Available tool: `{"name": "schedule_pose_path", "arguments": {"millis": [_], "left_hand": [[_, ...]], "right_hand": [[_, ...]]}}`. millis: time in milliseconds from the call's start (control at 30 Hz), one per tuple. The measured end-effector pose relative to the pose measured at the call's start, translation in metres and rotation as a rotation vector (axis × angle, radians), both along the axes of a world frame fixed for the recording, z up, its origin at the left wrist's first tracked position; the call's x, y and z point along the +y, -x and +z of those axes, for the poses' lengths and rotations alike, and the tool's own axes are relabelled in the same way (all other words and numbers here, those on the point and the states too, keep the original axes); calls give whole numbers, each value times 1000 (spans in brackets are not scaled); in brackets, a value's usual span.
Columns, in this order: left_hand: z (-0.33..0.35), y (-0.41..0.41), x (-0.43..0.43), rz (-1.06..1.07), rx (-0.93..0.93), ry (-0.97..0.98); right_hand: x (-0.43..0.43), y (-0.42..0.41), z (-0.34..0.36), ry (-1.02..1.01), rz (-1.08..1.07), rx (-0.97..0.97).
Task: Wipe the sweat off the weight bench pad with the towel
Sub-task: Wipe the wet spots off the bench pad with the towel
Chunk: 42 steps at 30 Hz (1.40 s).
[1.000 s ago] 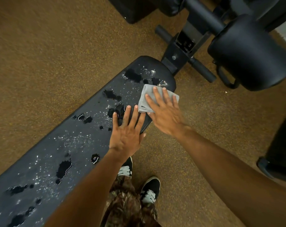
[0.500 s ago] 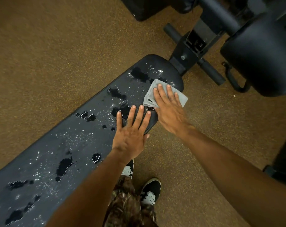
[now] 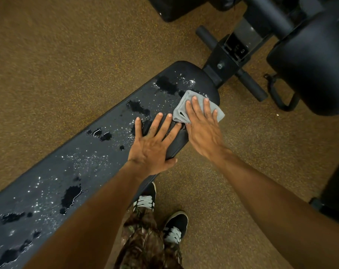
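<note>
Bench pad [image 3: 98,162] runs from the lower left to the upper middle, and wet dark patches and small drops cover it. Near its far end lies the folded grey towel [image 3: 181,109]. The right hand [image 3: 202,125] presses flat on the towel with fingers spread, not closed around it. The left hand [image 3: 153,146] lies open and flat on the pad, just beside the towel. 2 shoes stand on the brown floor [image 3: 58,55] below.

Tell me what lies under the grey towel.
The towel lies on the far end of the bench pad, pressed flat by the right hand. Wet patches show beside it; whether sweat remains beneath it is hidden.
</note>
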<state>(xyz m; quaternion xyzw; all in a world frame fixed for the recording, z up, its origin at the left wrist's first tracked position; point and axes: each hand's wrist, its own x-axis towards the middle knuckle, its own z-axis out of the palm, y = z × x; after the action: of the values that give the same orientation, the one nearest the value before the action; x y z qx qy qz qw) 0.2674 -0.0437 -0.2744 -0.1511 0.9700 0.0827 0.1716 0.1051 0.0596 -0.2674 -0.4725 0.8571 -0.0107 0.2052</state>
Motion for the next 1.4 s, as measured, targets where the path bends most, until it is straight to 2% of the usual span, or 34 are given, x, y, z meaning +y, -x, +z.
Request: {"name": "schedule_pose_path", "arguments": {"millis": [400, 500, 667, 867, 967, 1100, 1233, 1400], "left_hand": [[0, 2, 1, 9, -11, -4], [1, 2, 1, 14, -13, -15], [2, 2, 0, 12, -12, -22], [1, 2, 1, 11, -16, -29], [1, 3, 1, 12, -19, -29], [3, 3, 0, 15, -19, -34], [5, 3, 0, 14, -23, -41], [4, 2, 0, 10, -24, -37]], "right_hand": [[-77, 38, 1, 65, -38, 16], [-51, 30, 3, 106, 25, -11], [11, 26, 11, 9, 82, -26], [-100, 52, 2, 113, -120, -34], [-127, 48, 1, 132, 49, -27], [-78, 43, 2, 186, 211, -26], [-43, 58, 3, 127, 138, -21], [-96, 68, 7, 125, 43, -42]]}}
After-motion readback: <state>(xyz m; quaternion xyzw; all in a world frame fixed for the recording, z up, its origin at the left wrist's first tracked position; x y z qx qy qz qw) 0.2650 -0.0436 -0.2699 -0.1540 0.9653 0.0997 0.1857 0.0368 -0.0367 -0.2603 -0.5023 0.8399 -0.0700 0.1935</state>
